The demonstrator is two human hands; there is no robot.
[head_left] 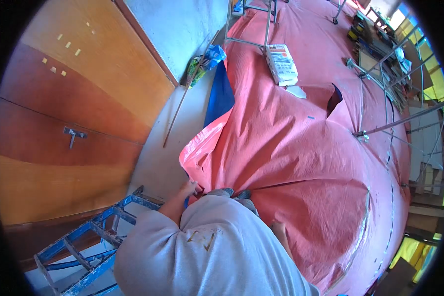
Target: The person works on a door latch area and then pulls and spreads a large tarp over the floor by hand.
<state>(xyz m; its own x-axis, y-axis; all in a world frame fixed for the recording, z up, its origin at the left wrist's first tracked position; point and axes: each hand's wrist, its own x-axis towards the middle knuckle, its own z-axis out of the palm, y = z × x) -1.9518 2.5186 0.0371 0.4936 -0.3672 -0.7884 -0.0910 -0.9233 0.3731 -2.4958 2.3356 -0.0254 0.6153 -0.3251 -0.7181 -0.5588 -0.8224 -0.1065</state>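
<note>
A large red tarp [291, 148] with a blue underside covers the floor in front of me, full of wrinkles. My left hand [189, 188] is closed on its left edge, where the sheet is raised and folded over. Lower right, my right hand [278, 227] is closed against the tarp, which bunches around the fingers; the fingertips are partly hidden. Both of my shoes [222, 192] show between the hands, close to the sheet.
A blue ladder [91, 227] stands lower left beside wooden doors [59, 138]. A stick [177, 116] and crumpled plastic bag [212, 56] lie along the wall. A printed sack [282, 64] rests on the tarp. Scaffold poles [404, 118] and stacked boards [372, 54] stand right.
</note>
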